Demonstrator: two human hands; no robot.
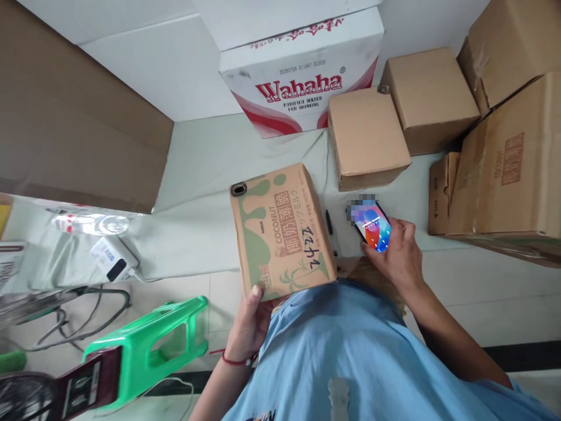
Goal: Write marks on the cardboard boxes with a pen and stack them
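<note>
My left hand grips the near edge of a cardboard box with green print, its thumb on the top face and the other fingers mostly hidden beneath. "COCONUT" and the handwritten number 2422 stand on that face. A dark oval hole shows at its far left corner. In my right hand is a smartphone with its screen lit, thumb on one side and fingers on the other. Between box and phone a black pen lies on the pale cloth.
A white and red Wahaha carton stands at the back. Plain brown boxes and a large carton sit to the right. On the left are a big brown carton, a plastic bottle, a white power bank and a green stool.
</note>
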